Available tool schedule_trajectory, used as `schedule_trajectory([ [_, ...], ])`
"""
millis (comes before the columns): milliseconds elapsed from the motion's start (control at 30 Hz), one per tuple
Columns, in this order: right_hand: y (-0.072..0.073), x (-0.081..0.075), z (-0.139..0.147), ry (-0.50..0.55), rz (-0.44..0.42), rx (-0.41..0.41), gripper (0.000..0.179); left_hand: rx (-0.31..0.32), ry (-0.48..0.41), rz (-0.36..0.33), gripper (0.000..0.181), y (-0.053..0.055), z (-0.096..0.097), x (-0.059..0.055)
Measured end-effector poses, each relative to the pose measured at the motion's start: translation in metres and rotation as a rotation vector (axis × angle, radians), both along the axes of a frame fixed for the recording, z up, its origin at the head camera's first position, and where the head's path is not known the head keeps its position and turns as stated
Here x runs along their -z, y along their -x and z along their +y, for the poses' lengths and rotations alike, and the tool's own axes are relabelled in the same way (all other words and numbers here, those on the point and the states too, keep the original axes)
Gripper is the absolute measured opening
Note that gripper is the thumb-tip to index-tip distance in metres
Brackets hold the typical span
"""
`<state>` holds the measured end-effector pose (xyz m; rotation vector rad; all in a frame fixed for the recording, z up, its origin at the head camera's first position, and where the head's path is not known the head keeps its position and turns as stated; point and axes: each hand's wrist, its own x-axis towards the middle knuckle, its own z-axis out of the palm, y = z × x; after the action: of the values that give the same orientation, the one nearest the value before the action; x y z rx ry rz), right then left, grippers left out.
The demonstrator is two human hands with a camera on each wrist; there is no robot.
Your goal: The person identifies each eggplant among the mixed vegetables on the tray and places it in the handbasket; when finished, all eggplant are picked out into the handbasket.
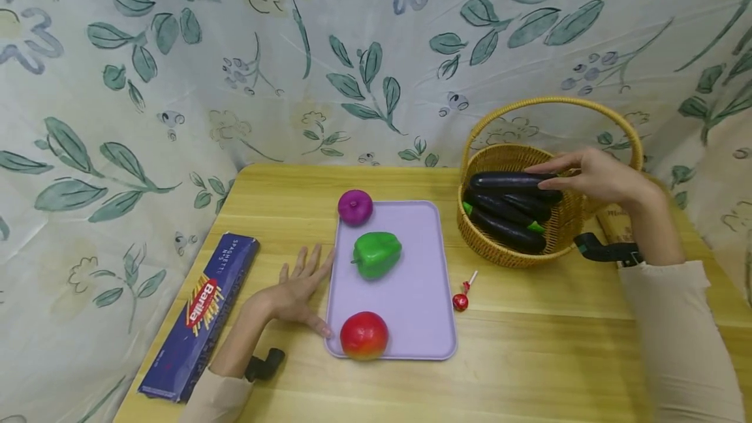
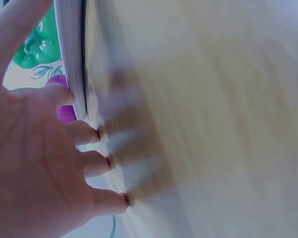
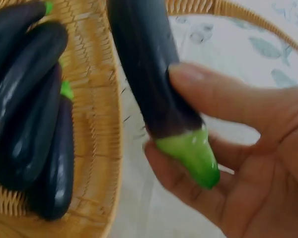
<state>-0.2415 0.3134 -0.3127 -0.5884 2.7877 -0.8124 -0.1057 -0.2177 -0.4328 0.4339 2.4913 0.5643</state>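
Observation:
My right hand [image 1: 599, 178] pinches a dark purple eggplant [image 3: 144, 64] near its green stem end, thumb on one side and fingers on the other. In the head view this eggplant lies level across the top of the wicker basket [image 1: 568, 220]. Several more eggplants [image 1: 508, 230] lie inside. Spread wide, my left hand [image 1: 290, 296] is at the left edge of the lilac tray [image 1: 423, 279], thumb tip at the lower corner. A green bell pepper [image 1: 377, 254] and a red mango-like fruit [image 1: 364, 336] sit on the tray. A purple onion [image 1: 355, 207] sits at its upper left corner.
A blue Barilla spaghetti box [image 1: 200, 318] lies at the left side of the wooden table. One red lollipop [image 1: 461, 301] is just right of the tray. Behind my right wrist lies a brown packet [image 1: 613, 224], partly hidden. Floral cloth [image 1: 364, 136] hangs behind the table.

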Motion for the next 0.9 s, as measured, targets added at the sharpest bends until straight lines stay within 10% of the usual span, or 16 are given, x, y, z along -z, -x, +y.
schedule_trajectory([
  [467, 0.038, 0.038, 0.002, 0.062, -0.153, 0.293, 0.042, -0.001, -0.009, 0.000, 0.148, 0.001, -0.001, -0.002],
  [900, 0.039, 0.052, -0.008, 0.086, -0.164, 0.306, 0.046, -0.003, -0.010, -0.006, 0.148, -0.001, -0.001, -0.002],
])
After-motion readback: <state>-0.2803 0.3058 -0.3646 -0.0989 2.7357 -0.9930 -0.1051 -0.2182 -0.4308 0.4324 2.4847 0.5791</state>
